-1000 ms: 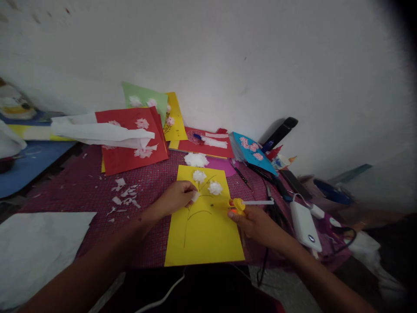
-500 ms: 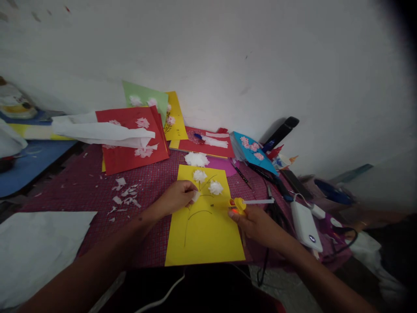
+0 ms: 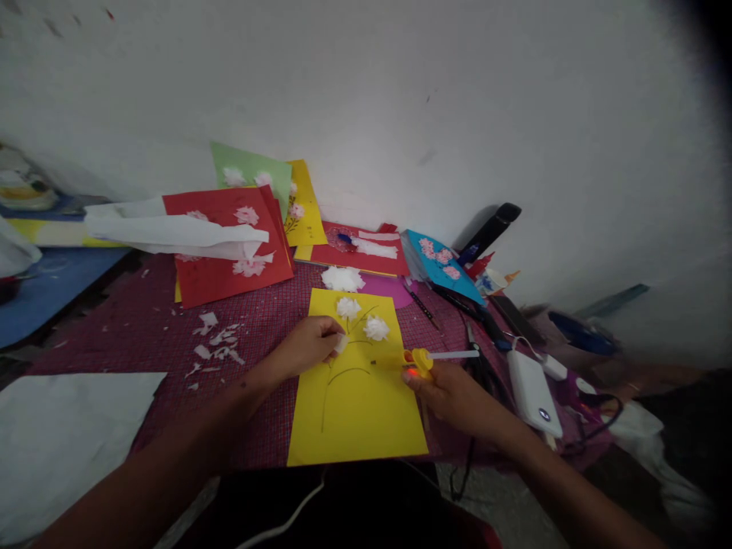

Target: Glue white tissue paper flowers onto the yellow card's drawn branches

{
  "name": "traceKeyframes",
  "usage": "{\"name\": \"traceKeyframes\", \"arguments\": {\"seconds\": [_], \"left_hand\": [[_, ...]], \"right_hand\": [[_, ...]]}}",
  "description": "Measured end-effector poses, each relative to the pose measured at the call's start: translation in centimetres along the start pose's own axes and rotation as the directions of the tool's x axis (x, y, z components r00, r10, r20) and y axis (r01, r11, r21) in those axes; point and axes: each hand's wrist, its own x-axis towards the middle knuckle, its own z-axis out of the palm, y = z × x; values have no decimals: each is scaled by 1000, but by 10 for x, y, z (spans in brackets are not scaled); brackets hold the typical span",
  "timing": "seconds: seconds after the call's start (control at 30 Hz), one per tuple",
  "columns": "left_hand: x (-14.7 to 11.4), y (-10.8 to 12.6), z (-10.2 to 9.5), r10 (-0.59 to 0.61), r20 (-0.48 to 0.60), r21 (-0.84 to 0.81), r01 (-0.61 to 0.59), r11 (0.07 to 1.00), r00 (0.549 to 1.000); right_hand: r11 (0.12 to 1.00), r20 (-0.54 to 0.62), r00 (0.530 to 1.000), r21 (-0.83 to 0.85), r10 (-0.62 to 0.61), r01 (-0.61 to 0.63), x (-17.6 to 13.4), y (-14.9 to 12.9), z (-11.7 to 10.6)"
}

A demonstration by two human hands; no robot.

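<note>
A yellow sheet of card (image 3: 366,419) lies in front of me with dark curved stem lines drawn on it. Two white paper flowers (image 3: 376,329) sit on its upper part. My left hand (image 3: 312,345), over the card's left edge, pinches a small white paper piece (image 3: 341,343). In my right hand (image 3: 451,393) is a yellow hot glue gun (image 3: 422,361), gripped at the card's right side. Its nozzle points left over the card, a glue stick juts out to the right, and a red light glows on it.
White paper petals (image 3: 343,279) are heaped behind the card, and paper scraps (image 3: 217,347) lie to the left. Finished flower cards (image 3: 229,282) lean at the back left. Scissors (image 3: 472,335), a pencil (image 3: 422,303) and a white power bank (image 3: 534,390) are on the right.
The view has shifted slightly, moving everything a little left in the picture. Both hands keep their hold and stay nearly still over the card.
</note>
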Motion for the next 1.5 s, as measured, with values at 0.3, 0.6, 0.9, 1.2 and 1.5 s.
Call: {"name": "traceKeyframes", "arguments": {"seconds": [0.3,0.6,0.9,1.2,1.5], "left_hand": [[0,-1,1,-8,-3,-20,8,1000,1000],[1,0,0,1,-1,15,-1,1000,1000],[-1,3,0,-13,9,-12,13,1000,1000],[1,-3,1,6,-9,-2,-6,1000,1000],[0,-1,0,13,-8,9,-13,1000,1000]], "right_hand": [[998,2,998,-5,58,-58,-3,-1,-6],[998,13,998,-3,69,-69,0,6,-10],[993,-19,995,-71,97,-98,5,6,-11],[996,-35,998,-74,56,-59,9,6,-8],[999,-34,999,-38,20,-21,11,2,-3]]}}
